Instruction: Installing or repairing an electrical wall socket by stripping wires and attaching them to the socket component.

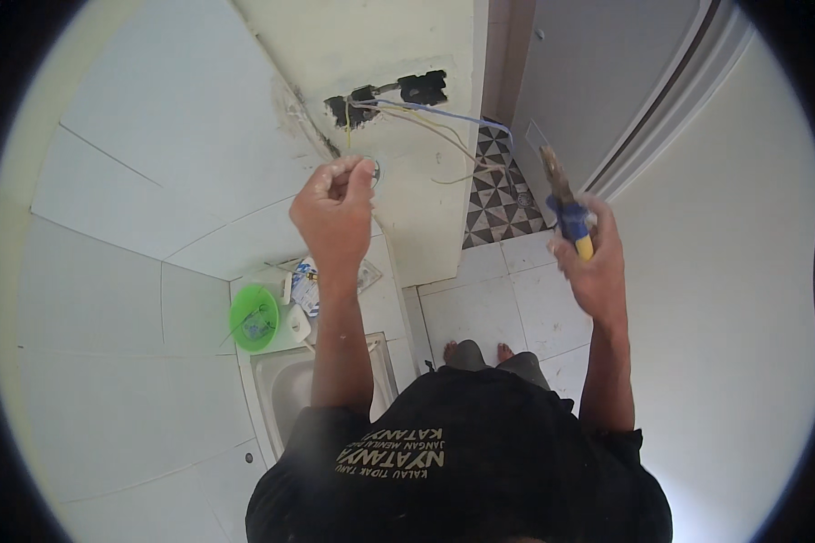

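Observation:
My left hand (333, 213) is raised in front of the wall with its fingers pinched together. A thin yellow wire (348, 127) drops from the left wall opening to those fingertips; the grip itself is partly hidden. Beside the fingers, a small round thing with a teal rim (377, 170) shows only in part. Out to the right, my right hand (599, 258) is wrapped round pliers (569, 215) with blue and yellow handles, their jaws pointing up and away from me. Blue wire (453, 116) and brownish wires (444, 140) hang loose from the wall between my hands.
Two dark box openings (423, 88) are cut in the cream wall. At lower left, a green bowl (254, 319) and a printed packet (305, 285) stand by a sink (276, 371). A grey door (598, 72) is at the far right, beyond patterned floor tiles (498, 195).

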A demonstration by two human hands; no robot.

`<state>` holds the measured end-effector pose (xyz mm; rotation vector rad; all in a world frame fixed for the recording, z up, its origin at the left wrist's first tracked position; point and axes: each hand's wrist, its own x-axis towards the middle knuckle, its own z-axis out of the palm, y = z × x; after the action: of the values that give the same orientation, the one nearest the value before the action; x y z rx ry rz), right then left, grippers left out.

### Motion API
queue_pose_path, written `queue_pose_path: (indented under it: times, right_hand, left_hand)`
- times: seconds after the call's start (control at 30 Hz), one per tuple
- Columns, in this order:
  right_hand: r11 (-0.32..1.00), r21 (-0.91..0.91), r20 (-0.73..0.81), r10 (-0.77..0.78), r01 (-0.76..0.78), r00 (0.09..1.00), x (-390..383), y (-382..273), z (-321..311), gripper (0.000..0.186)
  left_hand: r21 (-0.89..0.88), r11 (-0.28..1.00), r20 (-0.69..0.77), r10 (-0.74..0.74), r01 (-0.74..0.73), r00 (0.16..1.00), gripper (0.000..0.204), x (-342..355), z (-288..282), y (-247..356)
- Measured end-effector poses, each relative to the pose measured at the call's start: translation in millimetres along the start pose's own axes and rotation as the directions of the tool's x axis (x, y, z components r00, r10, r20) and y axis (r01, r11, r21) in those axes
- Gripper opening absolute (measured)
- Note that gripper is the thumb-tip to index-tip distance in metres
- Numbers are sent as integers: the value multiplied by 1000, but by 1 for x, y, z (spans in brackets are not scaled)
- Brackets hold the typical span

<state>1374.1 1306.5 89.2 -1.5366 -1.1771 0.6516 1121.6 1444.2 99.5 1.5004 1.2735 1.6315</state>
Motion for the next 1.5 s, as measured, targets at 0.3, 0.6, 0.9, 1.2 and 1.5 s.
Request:
queue_pose_path:
  times: [0.3, 0.6, 0.9, 1.2, 1.5]
  right_hand:
    - [800, -474, 18, -409, 368, 913, 95, -37, 42, 34]
    - [875, -399, 84, -262, 273, 961, 129, -31, 57, 40]
    - [841, -477, 48, -264, 254, 963, 149, -47, 41, 43]
    - [831, -490, 66, -267, 264, 962, 160, -39, 41, 47]
    - [844, -455, -21, -330, 285, 944, 167, -23, 58, 53]
  left_hand:
    - [202, 907, 80, 361, -370, 929, 20, 20, 26, 1]
    - [166, 769, 310, 554, -618, 773, 17, 63, 15, -2]
    - [71, 621, 602, 597, -780, 530, 20, 103, 24, 16]
    - [289, 608, 711, 380, -739, 591, 16, 113, 50, 29]
    - [378, 427, 609, 553, -821, 568, 15, 105, 69, 13]
